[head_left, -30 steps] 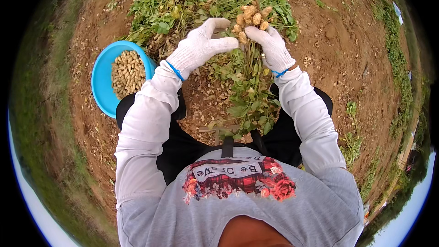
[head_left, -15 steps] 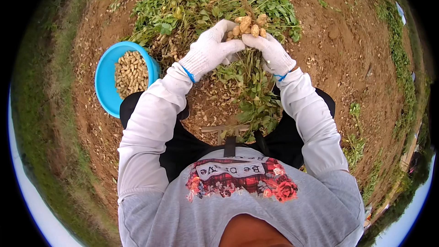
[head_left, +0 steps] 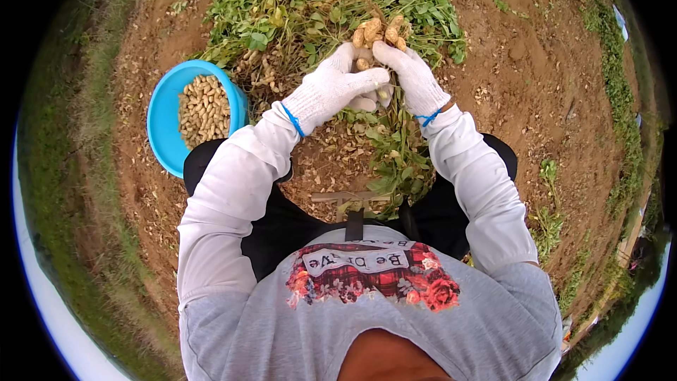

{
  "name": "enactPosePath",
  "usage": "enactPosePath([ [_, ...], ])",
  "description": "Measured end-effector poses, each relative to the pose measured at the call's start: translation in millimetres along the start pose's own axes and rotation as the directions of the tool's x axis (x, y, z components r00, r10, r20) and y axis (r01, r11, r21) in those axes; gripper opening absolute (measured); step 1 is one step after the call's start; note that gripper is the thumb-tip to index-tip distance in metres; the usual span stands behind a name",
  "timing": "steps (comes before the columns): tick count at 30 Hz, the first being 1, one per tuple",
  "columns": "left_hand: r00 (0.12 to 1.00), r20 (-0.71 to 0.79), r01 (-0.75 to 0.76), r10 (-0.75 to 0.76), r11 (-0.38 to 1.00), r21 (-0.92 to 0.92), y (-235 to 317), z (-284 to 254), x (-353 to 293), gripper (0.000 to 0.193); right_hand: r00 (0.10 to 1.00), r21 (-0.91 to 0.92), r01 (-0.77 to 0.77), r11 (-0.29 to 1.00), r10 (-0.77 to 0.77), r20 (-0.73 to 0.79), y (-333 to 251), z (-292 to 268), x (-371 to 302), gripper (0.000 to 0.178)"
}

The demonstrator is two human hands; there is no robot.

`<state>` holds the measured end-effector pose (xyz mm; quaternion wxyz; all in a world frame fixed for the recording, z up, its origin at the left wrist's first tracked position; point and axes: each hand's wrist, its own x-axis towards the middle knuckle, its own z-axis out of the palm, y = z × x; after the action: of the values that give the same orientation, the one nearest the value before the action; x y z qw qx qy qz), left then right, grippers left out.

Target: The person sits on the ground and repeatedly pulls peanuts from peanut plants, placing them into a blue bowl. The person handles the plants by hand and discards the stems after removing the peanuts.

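A peanut plant (head_left: 395,134) hangs root end up between my gloved hands, its leafy stems trailing down toward my lap. Yellow-brown peanut pods (head_left: 371,30) cluster at its top. Closed around the plant just under the pods is my right hand (head_left: 409,74), thumb laid against the cluster. My left hand (head_left: 342,81) curls beside it with a few pods at its thumb and fingers; the palm side is partly hidden. Both gloves are white knit with blue cuff edges.
At my left a blue bucket (head_left: 161,127) holds many picked peanuts (head_left: 204,109). A heap of pulled peanut plants (head_left: 296,10) lies ahead on brown soil (head_left: 515,63). A piece of wood (head_left: 345,197) shows between my legs.
My left hand has dropped slightly and turned, its fingers now showing pods lower down. The right hand has shifted a little left, and the pod cluster has tilted.
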<state>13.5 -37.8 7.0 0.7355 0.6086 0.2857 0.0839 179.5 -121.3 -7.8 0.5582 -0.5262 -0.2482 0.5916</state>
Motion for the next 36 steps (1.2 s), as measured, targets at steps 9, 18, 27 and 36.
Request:
enactPosePath([
  [9,0.965,-0.25,-0.071,0.082,0.996,0.053,-29.6,15.2,6.1,0.064,0.999,-0.014,0.047,0.999,-0.047,-0.018,25.2,-5.0,17.6,0.042],
  [18,0.994,0.052,0.081,-0.098,0.962,0.262,17.8,-18.7,-5.6,0.035,0.992,-0.133,-0.082,0.988,0.094,0.088,-5.0,0.3,-1.0,0.022],
  [27,0.971,-0.23,0.239,-0.066,0.257,0.936,24.2,-145.7,-65.0,0.027,0.999,0.151,-0.037,0.988,0.041,-0.027,-5.5,-22.0,2.5,0.018],
  [36,0.85,-0.426,0.343,0.309,0.29,0.894,-2.3,-163.3,-71.4,0.038,0.997,-0.069,0.061,0.996,-0.058,0.044,13.7,-9.1,15.7,0.021],
])
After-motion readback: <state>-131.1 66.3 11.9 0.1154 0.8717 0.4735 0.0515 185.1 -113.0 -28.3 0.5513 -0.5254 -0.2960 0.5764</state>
